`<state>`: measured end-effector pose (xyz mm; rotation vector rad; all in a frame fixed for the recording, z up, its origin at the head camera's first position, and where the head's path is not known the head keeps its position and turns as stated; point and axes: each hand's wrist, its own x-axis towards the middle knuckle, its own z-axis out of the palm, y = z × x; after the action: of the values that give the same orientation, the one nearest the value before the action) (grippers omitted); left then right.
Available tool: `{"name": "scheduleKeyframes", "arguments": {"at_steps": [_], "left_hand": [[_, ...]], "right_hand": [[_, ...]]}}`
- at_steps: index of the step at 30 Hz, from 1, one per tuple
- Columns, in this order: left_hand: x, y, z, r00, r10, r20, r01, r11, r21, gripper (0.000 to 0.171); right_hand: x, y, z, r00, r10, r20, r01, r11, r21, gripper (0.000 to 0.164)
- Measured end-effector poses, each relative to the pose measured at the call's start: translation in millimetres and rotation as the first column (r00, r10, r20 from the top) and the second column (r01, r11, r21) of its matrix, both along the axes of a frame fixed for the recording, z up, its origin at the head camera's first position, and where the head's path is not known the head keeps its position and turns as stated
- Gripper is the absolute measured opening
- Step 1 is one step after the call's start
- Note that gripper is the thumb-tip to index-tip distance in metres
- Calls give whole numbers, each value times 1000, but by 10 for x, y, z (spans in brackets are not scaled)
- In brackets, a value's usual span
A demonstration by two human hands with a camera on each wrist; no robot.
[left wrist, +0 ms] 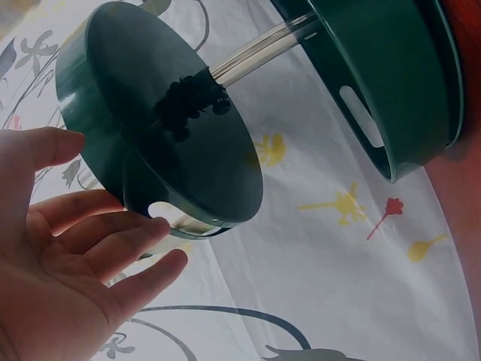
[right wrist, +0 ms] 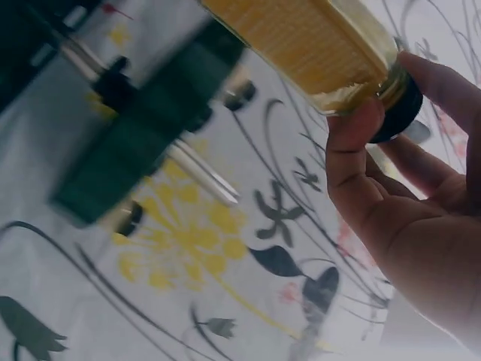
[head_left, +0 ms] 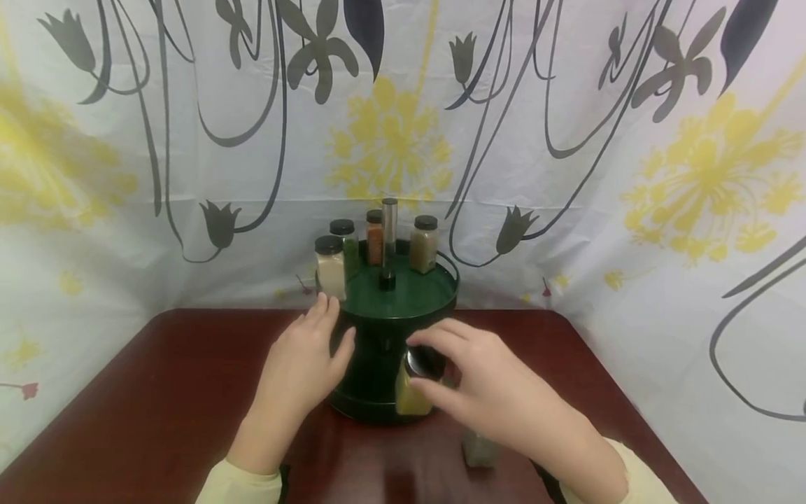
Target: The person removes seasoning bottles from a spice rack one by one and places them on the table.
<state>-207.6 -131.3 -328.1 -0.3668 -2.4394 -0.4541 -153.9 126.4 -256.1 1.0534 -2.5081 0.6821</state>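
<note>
My right hand (head_left: 488, 374) pinches the black lid of a glass spice jar (head_left: 412, 400) with yellow contents, thumb on one side and fingers on the other. The jar is upright in front of the lower tier of a dark green two-tier turntable rack (head_left: 393, 306). In the right wrist view, yellow powder (right wrist: 301, 45) fills much of the jar. My left hand (head_left: 301, 364) has its fingers extended at the left rim of the upper tier, near a jar of off-white powder (head_left: 331, 271). The left wrist view has those fingertips (left wrist: 154, 226) right at the tier's handle cutout.
On the upper tier also stand a green-filled jar (head_left: 351, 257), an orange-filled jar (head_left: 374, 241) and a tan-filled jar (head_left: 423, 248), around a central post (head_left: 389, 238). Another jar (head_left: 480, 451) sits on the dark red table (head_left: 189, 392), partly hidden under my right forearm. Patterned cloth (head_left: 252, 175) hangs behind.
</note>
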Motion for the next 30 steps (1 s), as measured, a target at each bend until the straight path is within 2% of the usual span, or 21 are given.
{"name": "scheduleKeyframes", "arguments": {"at_steps": [4, 11, 14, 19, 21, 23, 28, 30], "left_hand": [[26, -14, 7, 1000, 6, 14, -6, 1000, 1, 53], [29, -18, -9, 1000, 4, -21, -4, 1000, 3, 52], [10, -16, -12, 1000, -1, -29, 1, 1000, 6, 52], [-24, -4, 5, 1000, -3, -17, 4, 1000, 13, 53], [-26, -1, 13, 1000, 0, -7, 0, 1000, 15, 53], [-17, 0, 17, 1000, 3, 7, -3, 1000, 20, 53], [-3, -6, 14, 999, 5, 35, -6, 1000, 26, 54], [-2, -14, 14, 999, 4, 37, -5, 1000, 25, 53]], "right_hand": [[-40, 71, -187, 994, -32, 109, 27, 998, 49, 33], [-126, 157, -402, 957, -99, 271, 79, 993, 82, 32], [-167, 173, -475, 949, -103, 299, 76, 992, 100, 31], [-276, 221, -570, 954, -99, 282, 57, 987, 152, 30], [-322, 235, -609, 949, -98, 300, 47, 984, 172, 29], [-361, 237, -653, 936, -101, 337, 37, 981, 193, 29], [-436, 226, -762, 887, -112, 447, 6, 973, 232, 27], [-452, 215, -783, 876, -116, 468, 0, 971, 240, 26]]}}
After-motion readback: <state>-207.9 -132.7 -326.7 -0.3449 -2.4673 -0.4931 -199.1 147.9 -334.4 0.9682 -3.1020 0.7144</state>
